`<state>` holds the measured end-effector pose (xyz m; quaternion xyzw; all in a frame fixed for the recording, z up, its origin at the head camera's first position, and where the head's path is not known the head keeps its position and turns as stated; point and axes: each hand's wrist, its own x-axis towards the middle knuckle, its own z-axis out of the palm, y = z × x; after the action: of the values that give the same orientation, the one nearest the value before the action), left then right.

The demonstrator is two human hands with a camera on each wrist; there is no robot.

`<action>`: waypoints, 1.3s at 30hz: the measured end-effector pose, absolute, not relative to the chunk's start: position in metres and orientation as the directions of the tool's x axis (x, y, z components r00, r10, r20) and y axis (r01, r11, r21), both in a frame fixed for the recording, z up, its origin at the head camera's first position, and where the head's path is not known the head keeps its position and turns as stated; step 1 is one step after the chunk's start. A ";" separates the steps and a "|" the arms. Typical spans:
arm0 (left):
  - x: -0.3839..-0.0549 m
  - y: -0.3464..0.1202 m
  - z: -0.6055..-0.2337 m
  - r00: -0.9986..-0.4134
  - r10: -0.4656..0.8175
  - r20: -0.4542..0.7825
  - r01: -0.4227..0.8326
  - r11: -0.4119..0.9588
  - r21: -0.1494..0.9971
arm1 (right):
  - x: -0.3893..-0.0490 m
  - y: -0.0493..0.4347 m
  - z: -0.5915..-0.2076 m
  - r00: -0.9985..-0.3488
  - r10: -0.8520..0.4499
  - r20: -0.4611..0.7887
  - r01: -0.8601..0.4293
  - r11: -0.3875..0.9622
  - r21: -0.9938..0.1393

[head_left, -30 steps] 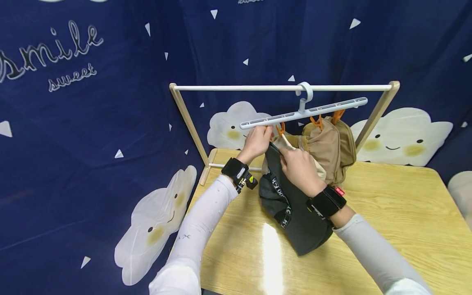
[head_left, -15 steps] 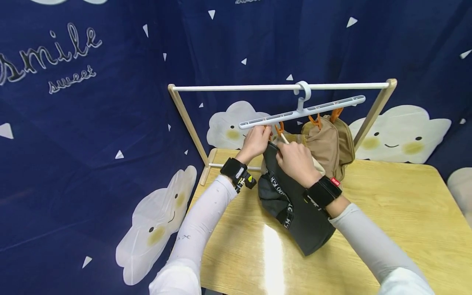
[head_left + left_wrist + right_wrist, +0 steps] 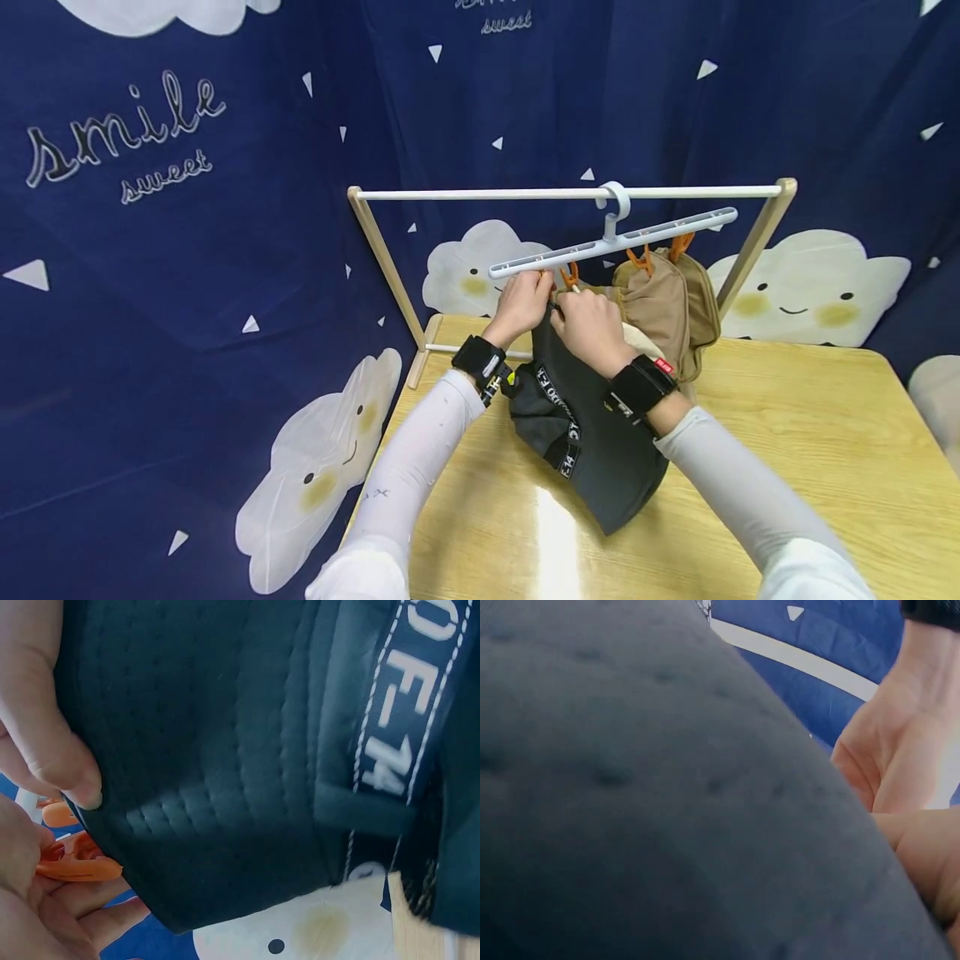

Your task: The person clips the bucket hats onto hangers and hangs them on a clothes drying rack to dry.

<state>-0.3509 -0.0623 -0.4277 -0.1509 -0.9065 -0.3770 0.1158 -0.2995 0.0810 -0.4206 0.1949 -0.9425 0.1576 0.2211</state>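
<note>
A dark grey hat (image 3: 600,442) with a stitched brim and a lettered "F-14" band hangs below the pale blue hanger (image 3: 660,231). My right hand (image 3: 594,327) pinches the brim's edge near the top, its thumb plain in the left wrist view. Close beside it, just under the hanger's left end, my left hand (image 3: 523,302) holds an orange clip (image 3: 79,861) between thumb and fingers. The clip lies at the brim's edge in the left wrist view; whether its tips enclose the fabric cannot be told. In the right wrist view, dark cloth hides most of the hands.
Tan hats (image 3: 660,304) hang from orange clips (image 3: 640,261) on the hanger's right half. A cream-coloured item (image 3: 641,342) is partly hidden behind my right hand. The hanger hooks over the white rail (image 3: 480,195) of a wooden-legged rack on a wooden table (image 3: 795,467).
My right hand has shifted slightly left towards my left hand, bringing the hat's brim closer to the clip. The hat has swung a little left. The head view has tilted up slightly.
</note>
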 end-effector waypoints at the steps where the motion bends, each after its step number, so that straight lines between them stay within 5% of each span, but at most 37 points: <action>1: -0.351 -0.062 -0.428 -0.928 0.179 0.328 0.358 0.676 0.644 | -0.301 0.081 -0.421 -0.829 -0.289 0.479 -0.434 0.872 -0.227; 15: -0.346 -0.060 -0.431 -0.917 0.151 0.370 0.366 0.691 0.624 | -0.308 0.078 -0.414 -0.839 -0.274 0.471 -0.444 0.845 -0.299; 31: -0.350 -0.073 -0.435 -0.940 0.116 0.321 0.334 0.502 0.797 | -0.298 0.050 -0.435 -0.770 -0.265 0.580 -0.439 0.880 -0.181; 39: -0.352 -0.076 -0.444 -0.947 0.124 0.296 0.320 0.433 0.843 | -0.278 0.049 -0.447 -0.821 -0.263 0.507 -0.453 0.840 -0.298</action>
<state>-0.3521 -0.0760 -0.4436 -0.1319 -0.8412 -0.5158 0.0948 -0.2779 0.0487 -0.4474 0.1923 -0.9313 0.2075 0.2296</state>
